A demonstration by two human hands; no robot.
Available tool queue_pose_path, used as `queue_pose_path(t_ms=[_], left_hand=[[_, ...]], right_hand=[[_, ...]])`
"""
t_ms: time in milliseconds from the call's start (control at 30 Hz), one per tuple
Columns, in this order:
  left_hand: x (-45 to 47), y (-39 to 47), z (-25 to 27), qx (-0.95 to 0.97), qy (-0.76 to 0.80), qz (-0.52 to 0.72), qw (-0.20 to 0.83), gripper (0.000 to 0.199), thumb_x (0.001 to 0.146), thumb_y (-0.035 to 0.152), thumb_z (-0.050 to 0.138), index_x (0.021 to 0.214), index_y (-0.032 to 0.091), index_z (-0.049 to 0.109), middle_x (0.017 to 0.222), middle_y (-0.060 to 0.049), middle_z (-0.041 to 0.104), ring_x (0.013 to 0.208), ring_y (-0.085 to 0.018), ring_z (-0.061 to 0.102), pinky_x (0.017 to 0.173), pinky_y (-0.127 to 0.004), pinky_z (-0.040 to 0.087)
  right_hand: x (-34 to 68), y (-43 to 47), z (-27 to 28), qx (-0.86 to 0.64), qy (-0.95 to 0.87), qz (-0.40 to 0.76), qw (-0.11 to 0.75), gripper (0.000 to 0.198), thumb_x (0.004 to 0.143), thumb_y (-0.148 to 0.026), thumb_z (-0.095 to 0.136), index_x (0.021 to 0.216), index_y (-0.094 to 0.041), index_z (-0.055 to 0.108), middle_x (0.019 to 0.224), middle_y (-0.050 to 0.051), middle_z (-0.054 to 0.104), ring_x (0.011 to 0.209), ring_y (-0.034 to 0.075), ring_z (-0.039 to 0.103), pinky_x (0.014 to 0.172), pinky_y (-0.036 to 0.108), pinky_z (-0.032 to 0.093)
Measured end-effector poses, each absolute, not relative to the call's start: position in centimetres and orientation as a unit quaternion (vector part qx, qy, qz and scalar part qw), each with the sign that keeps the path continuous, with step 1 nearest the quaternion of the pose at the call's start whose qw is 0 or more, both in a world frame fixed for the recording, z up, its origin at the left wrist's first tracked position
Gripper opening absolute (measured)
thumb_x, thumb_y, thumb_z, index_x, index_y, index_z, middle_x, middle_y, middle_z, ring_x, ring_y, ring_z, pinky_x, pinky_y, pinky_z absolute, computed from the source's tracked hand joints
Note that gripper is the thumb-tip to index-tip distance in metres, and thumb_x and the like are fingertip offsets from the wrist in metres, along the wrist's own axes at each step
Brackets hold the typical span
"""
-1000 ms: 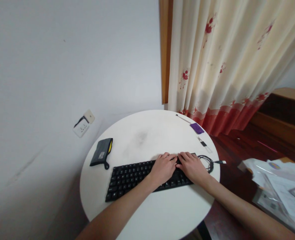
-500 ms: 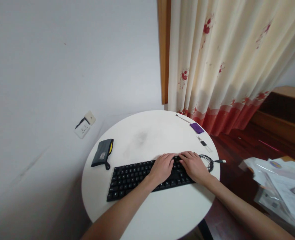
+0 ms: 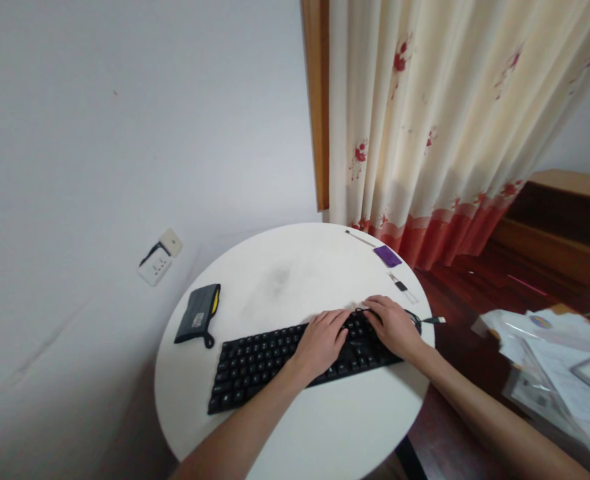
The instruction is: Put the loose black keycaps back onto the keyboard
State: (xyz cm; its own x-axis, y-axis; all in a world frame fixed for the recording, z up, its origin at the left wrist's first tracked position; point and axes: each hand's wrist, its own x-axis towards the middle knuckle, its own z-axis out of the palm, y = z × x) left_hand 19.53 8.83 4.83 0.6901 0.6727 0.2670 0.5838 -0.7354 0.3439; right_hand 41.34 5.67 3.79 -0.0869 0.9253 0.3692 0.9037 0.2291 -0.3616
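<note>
A black keyboard (image 3: 255,363) lies slightly slanted on the white round table (image 3: 305,433). Across its middle-right keys rests my left hand (image 3: 321,341), fingers stretched toward the far edge, holding nothing that I can see. My right hand (image 3: 392,325) lies over the far right part of the keyboard, its fingers spread past the back edge. Beneath and beside that hand runs the black keyboard cable (image 3: 415,320); its USB plug (image 3: 435,320) sticks out over the table's right rim. The fingertips of my right hand seem to touch the cable, but the contact is partly hidden.
At the left sits a grey pouch (image 3: 199,312) with a loop. Along the right rim lie a thin brush (image 3: 361,237), a purple cloth (image 3: 387,256) and a small black-and-clear item (image 3: 401,287). Wall, curtain (image 3: 425,133) and papers (image 3: 559,360) surround the table.
My right hand has shifted away from my left hand, rightward along the keyboard's back edge, opening a gap between them. My left hand stays on the keys. The camera view has turned slightly.
</note>
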Motion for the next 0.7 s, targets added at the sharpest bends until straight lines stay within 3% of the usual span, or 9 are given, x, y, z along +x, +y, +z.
queue_pose_path(t_ms=[100, 333, 700], left_hand=[[19.3, 9.1, 4.8, 0.909, 0.345, 0.199, 0.123, 0.039, 0.098, 0.028, 0.040, 0.136, 0.024, 0.049, 0.137, -0.004, 0.057, 0.124, -0.018, 0.050, 0.108, -0.038, 0.038], [18.8, 9.5, 5.4, 0.903, 0.350, 0.206, 0.143, 0.034, 0.098, 0.028, 0.040, 0.127, 0.025, 0.056, 0.129, -0.004, 0.062, 0.119, -0.018, 0.054, 0.106, -0.038, 0.039], [18.0, 9.7, 5.9, 0.909, 0.333, 0.195, 0.156, 0.029, 0.097, 0.025, 0.043, 0.118, 0.024, 0.064, 0.122, -0.004, 0.065, 0.112, -0.020, 0.058, 0.101, -0.041, 0.045]], right_hand=[[45.0, 7.5, 4.2, -0.719, -0.649, -0.011, 0.249, 0.032, 0.093, -0.027, 0.046, 0.118, -0.015, 0.063, 0.118, 0.014, 0.063, 0.109, 0.026, 0.057, 0.094, 0.036, 0.043], [50.0, 10.9, 3.6, -0.831, -0.551, 0.036, 0.071, 0.027, 0.087, -0.022, 0.050, 0.107, -0.011, 0.064, 0.108, 0.020, 0.065, 0.096, 0.028, 0.064, 0.074, 0.033, 0.046], [46.9, 19.1, 4.3, -0.803, -0.595, 0.017, 0.043, 0.025, 0.088, -0.011, 0.047, 0.104, -0.007, 0.066, 0.105, 0.021, 0.067, 0.099, 0.026, 0.065, 0.083, 0.032, 0.047]])
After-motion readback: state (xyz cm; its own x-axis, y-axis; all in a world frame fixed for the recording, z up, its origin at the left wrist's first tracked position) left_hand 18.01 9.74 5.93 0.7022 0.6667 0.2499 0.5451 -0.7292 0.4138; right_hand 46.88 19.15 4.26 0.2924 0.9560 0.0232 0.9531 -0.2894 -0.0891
